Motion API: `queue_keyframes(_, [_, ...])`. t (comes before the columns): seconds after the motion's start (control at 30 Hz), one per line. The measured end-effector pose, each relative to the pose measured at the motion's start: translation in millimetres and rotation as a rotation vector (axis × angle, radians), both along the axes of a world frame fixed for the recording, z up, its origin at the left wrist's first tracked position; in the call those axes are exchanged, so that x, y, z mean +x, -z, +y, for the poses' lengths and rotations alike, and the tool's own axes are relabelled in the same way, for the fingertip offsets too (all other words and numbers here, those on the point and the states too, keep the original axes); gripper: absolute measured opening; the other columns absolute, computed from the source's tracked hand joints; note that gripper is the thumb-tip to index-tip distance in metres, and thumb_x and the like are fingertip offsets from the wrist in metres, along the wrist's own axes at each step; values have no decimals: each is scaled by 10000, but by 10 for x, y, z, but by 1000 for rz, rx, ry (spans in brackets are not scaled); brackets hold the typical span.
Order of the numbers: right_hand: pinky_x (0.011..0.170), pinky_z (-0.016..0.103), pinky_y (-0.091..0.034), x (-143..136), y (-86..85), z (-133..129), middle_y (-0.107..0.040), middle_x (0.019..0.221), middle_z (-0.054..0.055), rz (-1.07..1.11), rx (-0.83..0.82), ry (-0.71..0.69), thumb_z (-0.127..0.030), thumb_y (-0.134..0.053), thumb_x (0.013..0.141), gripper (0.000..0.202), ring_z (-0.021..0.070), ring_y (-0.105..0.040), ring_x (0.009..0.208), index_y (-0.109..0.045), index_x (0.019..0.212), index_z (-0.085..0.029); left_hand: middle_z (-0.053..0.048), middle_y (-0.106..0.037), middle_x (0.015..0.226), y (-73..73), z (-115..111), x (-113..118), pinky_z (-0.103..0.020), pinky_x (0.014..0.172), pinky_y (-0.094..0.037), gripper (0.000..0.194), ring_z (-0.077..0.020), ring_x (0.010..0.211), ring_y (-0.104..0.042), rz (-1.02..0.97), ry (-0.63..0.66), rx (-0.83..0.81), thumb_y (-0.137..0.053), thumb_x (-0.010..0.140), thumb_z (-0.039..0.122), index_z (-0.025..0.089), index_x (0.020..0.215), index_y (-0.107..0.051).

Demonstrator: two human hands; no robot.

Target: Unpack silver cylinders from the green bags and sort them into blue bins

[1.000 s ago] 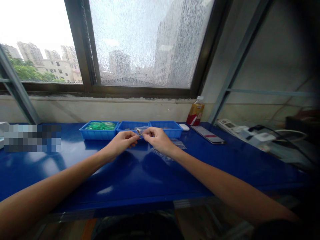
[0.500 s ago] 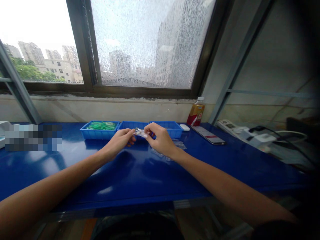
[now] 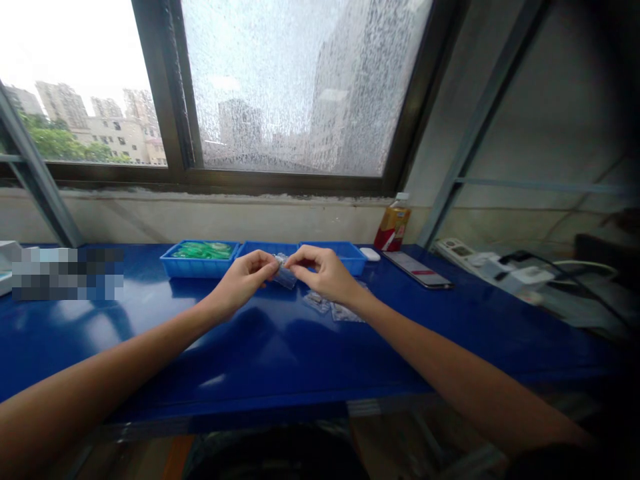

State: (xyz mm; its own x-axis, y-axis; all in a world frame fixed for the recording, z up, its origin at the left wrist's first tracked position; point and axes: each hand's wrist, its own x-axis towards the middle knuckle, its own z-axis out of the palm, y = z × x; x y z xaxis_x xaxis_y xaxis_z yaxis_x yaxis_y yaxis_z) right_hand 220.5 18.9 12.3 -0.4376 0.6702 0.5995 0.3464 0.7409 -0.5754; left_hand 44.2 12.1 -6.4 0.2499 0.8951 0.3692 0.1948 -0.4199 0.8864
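Between my hands is a small clear plastic bag (image 3: 286, 277), held just in front of the middle blue bin (image 3: 260, 248). My left hand (image 3: 248, 275) is closed, its thumb and forefinger pinching the bag's left side. My right hand (image 3: 320, 270) pinches the upper right edge with its fingertips. What the bag holds, if anything, is too small to make out. Several similar clear bags (image 3: 347, 313) lie on the blue table (image 3: 280, 360), partly hidden beneath my right hand and wrist.
A left blue bin (image 3: 200, 268) holds green items in clear wrapping. The right blue bin (image 3: 353, 257) is partly behind my right hand. Past it are a white case (image 3: 370, 254), a phone (image 3: 417, 270), a drink bottle (image 3: 393, 223) and a power strip with plugs (image 3: 525, 280).
The bag between my hands has turned and now hangs lower, its flat body showing. My right fingers have shifted slightly left, and more of the bags on the table show.
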Motion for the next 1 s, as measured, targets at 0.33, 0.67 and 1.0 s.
queue_keyframes(0.33, [798,328,-412,549,-284,297,-560,870,78,-292,401,574,-257,-562,749,148,206,-532,864,-652,809,-156,-89,-547,1142,183,-226,113,-400,899,-379,377,-242,1059,-464,874,209,488,-438,862,359,184,1192,-487])
queue_keyframes(0.67, [651,243,-383,461,-230,29,-596,776,46,-1009,-1,158,-191,-623,677,50,176,-546,777,-656,640,-184,-73,-547,1151,127,-254,109,-442,888,-331,346,-261,1065,-446,898,247,413,-435,857,370,237,1159,-537])
queue_keyframes(1.0, [558,202,-369,138,-111,-74,-624,647,6,-292,149,207,-212,-508,786,87,104,-560,581,-568,751,-161,-66,-627,826,-83,-77,-5,-258,599,-360,563,-157,690,-544,-102,140,-625,-361,790,622,139,880,-636])
